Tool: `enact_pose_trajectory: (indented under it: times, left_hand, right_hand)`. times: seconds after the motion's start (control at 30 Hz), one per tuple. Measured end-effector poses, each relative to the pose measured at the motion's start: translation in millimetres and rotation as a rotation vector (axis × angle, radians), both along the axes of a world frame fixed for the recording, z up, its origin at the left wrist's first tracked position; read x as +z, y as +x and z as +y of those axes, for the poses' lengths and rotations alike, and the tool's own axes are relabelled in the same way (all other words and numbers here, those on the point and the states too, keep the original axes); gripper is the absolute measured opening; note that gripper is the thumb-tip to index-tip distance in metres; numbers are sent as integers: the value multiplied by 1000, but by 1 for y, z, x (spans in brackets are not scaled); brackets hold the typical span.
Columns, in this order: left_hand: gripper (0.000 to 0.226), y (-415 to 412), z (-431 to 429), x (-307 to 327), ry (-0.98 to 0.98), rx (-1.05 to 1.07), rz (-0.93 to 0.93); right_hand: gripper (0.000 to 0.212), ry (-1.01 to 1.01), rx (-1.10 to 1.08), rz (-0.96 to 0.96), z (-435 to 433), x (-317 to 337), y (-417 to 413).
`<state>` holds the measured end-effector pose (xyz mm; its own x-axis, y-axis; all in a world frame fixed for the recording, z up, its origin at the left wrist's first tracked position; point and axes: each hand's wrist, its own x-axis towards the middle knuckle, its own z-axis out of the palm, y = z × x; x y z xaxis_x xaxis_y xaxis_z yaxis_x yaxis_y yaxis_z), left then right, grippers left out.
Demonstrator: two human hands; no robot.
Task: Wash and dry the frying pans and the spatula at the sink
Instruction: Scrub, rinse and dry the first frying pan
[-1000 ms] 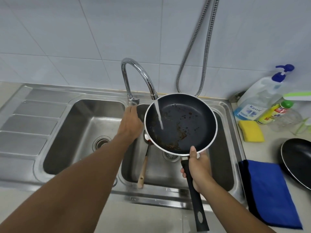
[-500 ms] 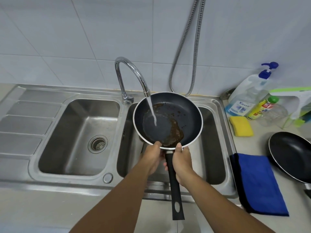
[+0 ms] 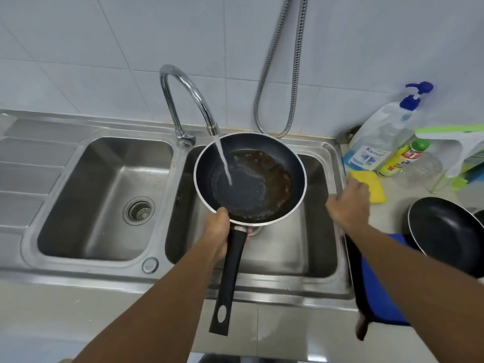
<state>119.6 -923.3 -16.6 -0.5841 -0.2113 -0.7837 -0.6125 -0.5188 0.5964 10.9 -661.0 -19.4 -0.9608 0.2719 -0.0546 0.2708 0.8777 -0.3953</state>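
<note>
Double-bowl steel sink (image 3: 86, 268) fills mid-frame. The dirty frying pan (image 3: 262, 184) is held roughly level over the right bowl, centre frame, under the tap (image 3: 170, 106), w/ the water stream (image 3: 222, 163) hitting the pan floor left of centre. Left hand (image 3: 217, 231) is clamped round the pan handle (image 3: 231, 271) right at the pan's base, thumb up by the rim, and it's the only support. Right hand (image 3: 349, 203), centre right, is loose & empty, fingers blurred, over the sink's right edge just short of the yellow sponge (image 3: 374, 189).

Risks, biggest first:
- Brown greasy water is pooling on the pan's right side. One-handed w/ a wet grip, the pan could tip & dump it over the sink's front edge.
- The stream on a shallow pan could splash onto tiles & counter.
- Second frying pan (image 3: 445, 231), right edge of frame, overlaps the blue cloth (image 3: 377, 307) near the counter front, so a careless forearm could knock it.
- Spatula isn't visible. It's prob. under the pan, but can't confirm.

Writing:
- Big pump bottle (image 3: 377, 137), upper right: label reads approx. "Kosso".
- Small yellow bottle w/ green cap (image 3: 400, 159): red/blue print, too blurry to read.
</note>
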Motion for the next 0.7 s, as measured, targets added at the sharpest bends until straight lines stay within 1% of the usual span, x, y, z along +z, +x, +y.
enact_pose_trajectory:
  times: [0.07, 0.13, 0.2, 0.23, 0.3, 0.4, 0.5, 0.57, 0.63, 0.7]
  left_hand:
    - [35, 1, 4, -3, -2, 25, 5]
    - [32, 3, 7, -2, 16, 47, 8]
    - [29, 2, 8, 1, 37, 52, 11]
    - [29, 1, 9, 0, 41, 51, 9]
    - [36, 0, 8, -1, 42, 39, 4]
    - [48, 2, 2, -7, 43, 20, -10]
    - [47, 8, -3, -7, 70, 26, -10]
    - [40, 12, -4, -3, 93, 26, 14]
    - [37, 15, -6, 1, 116, 15, 38]
    - [37, 16, -10, 4, 124, -8, 48]
  right_hand:
    - [69, 147, -31, -61, 22, 1, -22]
    - [77, 234, -33, -164, 41, -5, -38]
    - [74, 238, -28, -259, 53, -11, -49]
    - [70, 209, -29, -290, 57, -15, -51]
    - [63, 121, -41, -290, 61, -24, -51]
    - [56, 88, -86, -186, 61, -33, -44]
    - [56, 9, -105, -34, 50, -28, -39]
    - [60, -135, -64, 145, 35, -18, -30]
    - [56, -334, 28, 347, 15, -6, -18]
    - [52, -476, 123, 544, -6, 3, -13]
